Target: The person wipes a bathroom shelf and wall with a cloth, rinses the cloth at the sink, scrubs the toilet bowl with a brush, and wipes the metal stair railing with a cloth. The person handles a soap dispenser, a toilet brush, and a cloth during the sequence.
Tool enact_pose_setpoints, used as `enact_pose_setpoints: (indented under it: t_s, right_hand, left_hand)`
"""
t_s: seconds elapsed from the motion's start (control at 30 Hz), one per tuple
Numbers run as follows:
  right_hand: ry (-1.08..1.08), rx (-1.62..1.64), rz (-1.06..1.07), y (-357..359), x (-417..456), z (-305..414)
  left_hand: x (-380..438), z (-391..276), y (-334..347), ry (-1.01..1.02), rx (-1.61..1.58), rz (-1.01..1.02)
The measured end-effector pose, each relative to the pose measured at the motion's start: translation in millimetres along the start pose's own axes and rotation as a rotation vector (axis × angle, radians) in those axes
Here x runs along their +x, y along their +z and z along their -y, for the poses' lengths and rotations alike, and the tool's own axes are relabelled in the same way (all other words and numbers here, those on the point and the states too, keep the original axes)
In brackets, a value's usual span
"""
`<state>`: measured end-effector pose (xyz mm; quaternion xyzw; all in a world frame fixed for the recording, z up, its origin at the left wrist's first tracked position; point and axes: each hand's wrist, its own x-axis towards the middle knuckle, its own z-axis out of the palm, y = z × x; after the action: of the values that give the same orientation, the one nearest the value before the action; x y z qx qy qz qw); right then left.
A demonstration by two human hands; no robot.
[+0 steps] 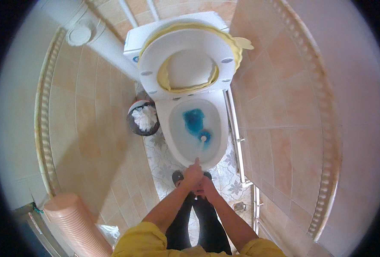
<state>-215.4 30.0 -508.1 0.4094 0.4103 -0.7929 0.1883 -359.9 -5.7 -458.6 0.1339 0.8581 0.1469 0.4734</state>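
Observation:
A toilet brush with a white handle (203,140) reaches down into the white toilet bowl (177,144). Its bristle head sits in blue near the bowl's right side and looks blue itself. My left hand (193,173) grips the handle over the bowl's front rim, index finger stretched along it. Just behind and below, my right hand (204,187) is closed at the handle's near end, partly covered by the left hand. Blue liquid (194,120) lies in the bowl's drain hollow. The raised toilet seat (187,38) and its yellow scalloped lid cover (238,57) lean against the cistern (133,40).
Left of the toilet stands a small bin (135,125) with crumpled white paper (145,118). White pipes (236,131) run low along the right tiled wall (286,122). A thick white drainpipe (112,51) slants behind. A ribbed pink cylinder (77,221) stands at lower left. Patterned tiles (162,163) cover the floor.

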Motion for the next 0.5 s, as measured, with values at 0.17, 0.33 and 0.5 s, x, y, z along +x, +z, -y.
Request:
enact_pose_setpoints:
  t_s: [0.17,0.33,0.5]
  right_hand:
    - [-0.250,-0.074,0.137,-8,21,-11]
    - [0.109,0.541,0.040,16,30,17]
    - [0.148,0.109,-0.292,26,44,39]
  left_hand:
    - [-10,24,28,-0.062,-0.385,-0.014]
    - [-23,54,42,0.096,-0.537,-0.138]
    - [-105,41,-14,-0.016,-0.745,-0.384]
